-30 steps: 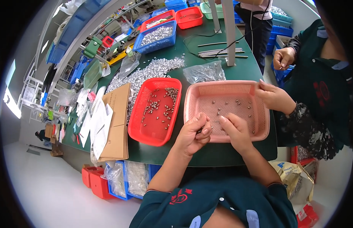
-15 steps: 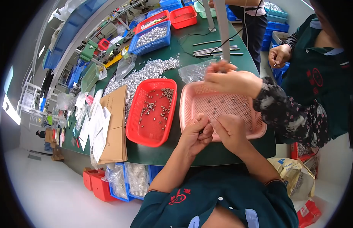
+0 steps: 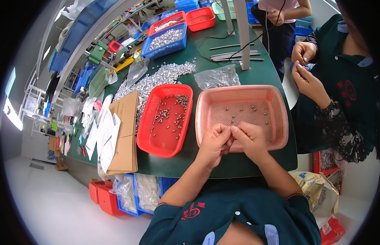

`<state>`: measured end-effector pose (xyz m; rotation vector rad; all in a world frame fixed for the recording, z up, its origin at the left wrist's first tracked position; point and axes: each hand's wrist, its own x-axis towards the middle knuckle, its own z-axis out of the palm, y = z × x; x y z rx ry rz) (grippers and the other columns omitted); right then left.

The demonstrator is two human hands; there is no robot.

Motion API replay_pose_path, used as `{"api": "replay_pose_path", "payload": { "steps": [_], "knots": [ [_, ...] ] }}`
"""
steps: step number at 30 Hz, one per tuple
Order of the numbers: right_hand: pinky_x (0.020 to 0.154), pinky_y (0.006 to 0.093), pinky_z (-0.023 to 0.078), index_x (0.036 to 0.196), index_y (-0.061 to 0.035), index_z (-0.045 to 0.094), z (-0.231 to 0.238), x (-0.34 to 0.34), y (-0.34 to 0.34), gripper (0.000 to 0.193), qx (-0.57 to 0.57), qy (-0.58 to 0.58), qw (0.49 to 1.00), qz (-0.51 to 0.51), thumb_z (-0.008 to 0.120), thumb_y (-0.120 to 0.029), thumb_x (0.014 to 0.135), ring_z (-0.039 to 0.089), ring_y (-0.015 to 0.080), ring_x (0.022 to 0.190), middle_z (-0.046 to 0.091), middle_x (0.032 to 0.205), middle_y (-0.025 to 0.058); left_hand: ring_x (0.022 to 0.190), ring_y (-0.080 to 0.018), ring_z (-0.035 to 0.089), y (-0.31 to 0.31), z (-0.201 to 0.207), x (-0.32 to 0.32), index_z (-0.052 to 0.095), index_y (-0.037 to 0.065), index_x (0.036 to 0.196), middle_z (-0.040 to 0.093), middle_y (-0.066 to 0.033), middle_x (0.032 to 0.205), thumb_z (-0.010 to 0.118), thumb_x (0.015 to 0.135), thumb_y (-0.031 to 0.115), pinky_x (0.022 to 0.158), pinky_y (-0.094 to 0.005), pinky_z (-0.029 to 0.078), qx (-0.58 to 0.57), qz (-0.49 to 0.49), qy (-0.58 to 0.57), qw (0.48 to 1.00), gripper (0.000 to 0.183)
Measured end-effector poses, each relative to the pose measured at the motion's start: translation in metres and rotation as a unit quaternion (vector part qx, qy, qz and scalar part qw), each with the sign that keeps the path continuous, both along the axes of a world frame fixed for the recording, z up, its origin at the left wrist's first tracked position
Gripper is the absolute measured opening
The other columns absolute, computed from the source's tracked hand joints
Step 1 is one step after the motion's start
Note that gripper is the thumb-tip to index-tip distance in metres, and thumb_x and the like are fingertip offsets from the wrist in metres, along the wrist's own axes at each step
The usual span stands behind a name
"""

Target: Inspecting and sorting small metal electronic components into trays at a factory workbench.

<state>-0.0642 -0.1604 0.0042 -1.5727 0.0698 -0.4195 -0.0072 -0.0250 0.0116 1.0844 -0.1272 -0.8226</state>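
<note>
My left hand (image 3: 213,143) and my right hand (image 3: 251,142) meet fingertip to fingertip above the near edge of a pink perforated basket (image 3: 283,107). Both are closed in a pinch, and whatever small thing sits between the fingertips is too hidden to name. Inside the pink basket lie several small cylindrical metal parts (image 3: 253,108), scattered apart. To its left stands a red basket (image 3: 161,147) with many similar metal parts (image 3: 182,100), thickest toward its far right corner.
A heap of shiny silver pieces (image 3: 167,75) spreads behind the red basket. Flattened cardboard (image 3: 124,134) lies left of it. Behind the pink basket are a clear plastic bag (image 3: 216,77), a metal post (image 3: 241,41) and thin rods (image 3: 235,56). A co-worker's hands (image 3: 308,77) are at the right.
The co-worker's arm has drawn back from over the pink basket to the right, where both their hands now meet. My hands stay together, shifted slightly right.
</note>
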Motion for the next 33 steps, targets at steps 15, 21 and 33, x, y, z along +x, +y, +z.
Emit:
{"api": "replay_pose_path", "payload": {
  "steps": [15,21,33],
  "knots": [
    [0.048,0.0191,0.030,0.065,-0.0030,0.054,0.000,-0.002,-0.019,0.023,0.161,0.079,0.983,-0.038,0.053,-0.012,0.086,0.038,0.0027,0.053,0.046,0.059,-0.0043,0.039,-0.0027,0.027,0.008,0.007,0.022,0.052,0.005,0.085,0.044,0.0029,0.056,0.049,0.091,0.026,0.035,-0.0181,0.017,0.107,-0.035,-0.012,0.994,0.022],
    [0.050,0.0191,0.031,0.066,-0.0025,0.054,-0.003,-0.005,-0.014,0.023,0.165,0.089,0.982,-0.011,0.055,-0.013,0.086,0.039,0.0027,0.055,0.047,0.060,-0.0036,0.046,-0.0037,0.032,0.008,0.016,0.030,0.051,0.001,0.098,0.052,-0.0051,0.071,0.049,0.089,0.016,0.038,-0.0169,0.022,0.063,-0.032,0.102,0.992,0.018],
    [0.049,0.0189,0.031,0.066,-0.0025,0.054,-0.006,-0.004,-0.009,0.023,0.128,0.067,0.989,-0.007,0.056,-0.014,0.086,0.040,0.0021,0.056,0.047,0.060,-0.0038,0.046,-0.0037,0.033,0.013,-0.005,0.032,0.048,0.001,0.096,0.051,-0.0049,0.072,0.045,0.092,0.017,0.038,-0.0157,0.024,-0.032,-0.096,0.141,0.985,0.016]
  ]
}}
